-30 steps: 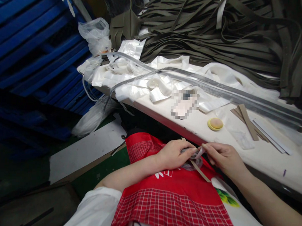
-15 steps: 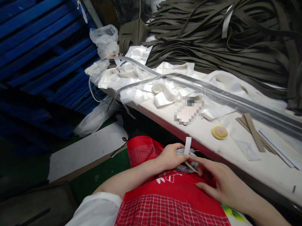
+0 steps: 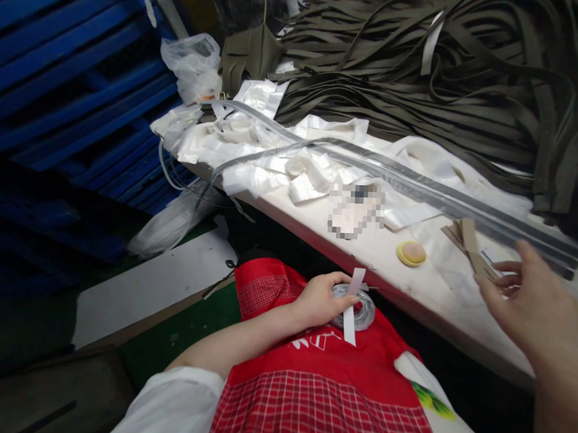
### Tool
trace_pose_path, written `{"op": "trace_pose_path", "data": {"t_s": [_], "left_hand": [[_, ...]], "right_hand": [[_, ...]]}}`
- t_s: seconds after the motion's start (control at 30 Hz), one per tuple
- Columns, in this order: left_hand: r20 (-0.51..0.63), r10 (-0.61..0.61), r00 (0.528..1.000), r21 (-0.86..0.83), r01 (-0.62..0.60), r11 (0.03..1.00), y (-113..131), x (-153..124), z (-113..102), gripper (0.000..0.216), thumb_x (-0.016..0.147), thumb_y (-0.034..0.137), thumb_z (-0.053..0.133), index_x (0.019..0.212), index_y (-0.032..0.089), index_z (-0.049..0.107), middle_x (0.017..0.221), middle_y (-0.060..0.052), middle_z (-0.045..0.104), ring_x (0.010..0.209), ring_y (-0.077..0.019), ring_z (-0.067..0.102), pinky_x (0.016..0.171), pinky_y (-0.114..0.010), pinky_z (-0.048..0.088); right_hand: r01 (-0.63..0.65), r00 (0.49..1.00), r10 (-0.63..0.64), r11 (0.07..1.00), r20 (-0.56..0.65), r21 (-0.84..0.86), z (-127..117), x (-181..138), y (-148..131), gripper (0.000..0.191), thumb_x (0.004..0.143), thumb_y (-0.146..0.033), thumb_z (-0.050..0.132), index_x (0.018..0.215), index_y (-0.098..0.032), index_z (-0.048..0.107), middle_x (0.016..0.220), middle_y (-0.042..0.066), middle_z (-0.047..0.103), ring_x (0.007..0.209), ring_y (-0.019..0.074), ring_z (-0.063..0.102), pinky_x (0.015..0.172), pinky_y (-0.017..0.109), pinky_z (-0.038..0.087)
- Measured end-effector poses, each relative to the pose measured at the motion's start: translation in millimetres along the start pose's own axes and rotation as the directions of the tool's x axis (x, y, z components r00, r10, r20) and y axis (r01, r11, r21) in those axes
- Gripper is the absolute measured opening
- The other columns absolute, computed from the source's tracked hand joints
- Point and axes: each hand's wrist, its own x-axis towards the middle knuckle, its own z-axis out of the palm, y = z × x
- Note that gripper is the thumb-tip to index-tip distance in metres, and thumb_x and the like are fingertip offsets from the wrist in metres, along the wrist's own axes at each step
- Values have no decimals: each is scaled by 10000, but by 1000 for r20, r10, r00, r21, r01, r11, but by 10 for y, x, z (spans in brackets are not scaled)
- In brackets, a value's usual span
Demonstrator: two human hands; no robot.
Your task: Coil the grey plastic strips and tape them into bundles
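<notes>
On the red apron, my left hand is closed on a coil of grey strip. A narrow white strip lies across the coil, with my left thumb pressing on it. Over the table at the right, my right hand has its thumb and fingers apart, slightly blurred. Its thumb side is at a small bundle of flat brown strips, partly covered by the hand. Whether the fingers grip any of them does not show clearly.
The white table carries a pixelated object, a round yellow-rimmed item, long grey strips and crumpled white wrapping. A heap of dark olive straps fills the back. Blue slats stand at the left.
My right hand has left the coil and moved right to the brown strips. The white strip now lies further down across the coil. My left hand still holds the coil.
</notes>
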Motion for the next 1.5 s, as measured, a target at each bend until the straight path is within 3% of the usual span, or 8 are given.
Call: {"op": "trace_pose_path", "data": {"t_s": [0.1,0.2,0.3,0.63,0.8,0.97,1.13,1.5], "left_hand": [[29,18,999,14,-18,1000,39,3,19,338,777,362,674,1068,189,674,1021,-37,724,858,-188,665,780,-266,514],[45,27,999,13,-27,1000,54,11,29,311,801,344,645,1067,183,667,1019,-35,722,852,-176,664,777,-254,510],[32,37,999,68,-39,997,66,-2,18,312,821,368,622,1068,185,668,1028,-36,720,879,-184,662,791,-254,505],[-37,248,968,249,-231,941,187,-129,32,285,908,403,513,1006,197,685,1004,-38,712,929,-182,647,842,-255,483],[-2,299,954,155,-295,943,113,-163,43,249,878,330,565,1040,182,683,1024,-56,710,929,-177,652,845,-253,490],[61,402,914,100,-406,908,69,-176,11,262,838,239,603,1088,195,672,1066,-57,708,966,-179,650,879,-265,488],[43,453,891,22,-454,891,50,-172,10,255,858,267,597,1088,178,662,1153,-77,689,1063,-185,636,943,-275,478],[-4,486,874,53,-485,873,-2,-190,56,271,849,292,611,1077,162,679,1061,-83,715,964,-171,668,891,-255,504]], "right_hand": [[-40,987,0,967,158,250,297,-60,-429,558,846,-481,553,1330,-238,418,1042,129,619,845,284,615,766,443,503],[30,874,-235,900,426,435,624,-277,-862,610,776,-444,664,1297,-210,450,1196,122,611,1057,298,596,946,468,461],[52,793,-347,858,501,511,922,-379,-1100,587,763,-350,649,1288,-173,454,1213,118,612,1076,272,594,955,435,454],[405,875,-370,913,313,-52,1075,-360,-1295,21,732,-184,557,723,-177,575,825,117,629,859,288,571,785,387,409],[43,719,-314,911,620,411,1033,-326,-1170,239,735,-197,579,967,-181,633,912,66,694,834,245,629,767,345,458],[-601,478,-465,446,745,663,988,-312,-963,512,710,-270,690,1212,-220,604,1229,59,640,1125,264,576,1007,393,399],[-890,429,-293,27,855,456,1138,-340,-930,331,795,-349,601,1079,-207,696,1083,79,710,986,238,647,922,371,464],[-878,394,-274,169,877,447,1290,-290,-889,292,661,-198,711,953,-188,702,867,27,725,793,173,664,743,274,495]]}}
